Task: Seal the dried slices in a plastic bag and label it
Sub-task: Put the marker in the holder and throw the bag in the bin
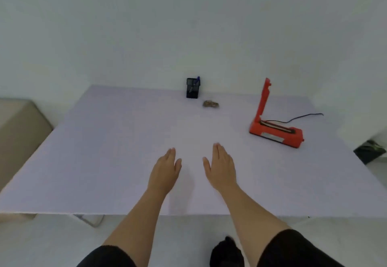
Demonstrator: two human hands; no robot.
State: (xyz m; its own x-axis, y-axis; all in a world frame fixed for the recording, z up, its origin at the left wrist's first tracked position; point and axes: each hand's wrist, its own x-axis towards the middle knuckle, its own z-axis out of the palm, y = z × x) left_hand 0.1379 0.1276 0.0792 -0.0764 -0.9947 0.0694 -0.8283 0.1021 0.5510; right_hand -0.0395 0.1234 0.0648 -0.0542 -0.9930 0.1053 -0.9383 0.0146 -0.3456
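Observation:
A small heap of brown dried slices [210,104] lies on the pale table [104,151] near its far edge. Just left of it stands a black pen holder [192,88] with a blue pen [196,81] in it. A red heat sealer [274,123] sits at the right with its arm raised upright. My left hand [165,170] and my right hand [221,166] hover flat over the table's near middle, fingers stretched forward, holding nothing. I cannot make out any plastic bag or label.
A black cord [303,117] runs from the sealer toward the table's right edge. A beige seat [18,128] stands beyond the left edge, a dark object [369,151] on the floor at the right. A white wall rises behind the table.

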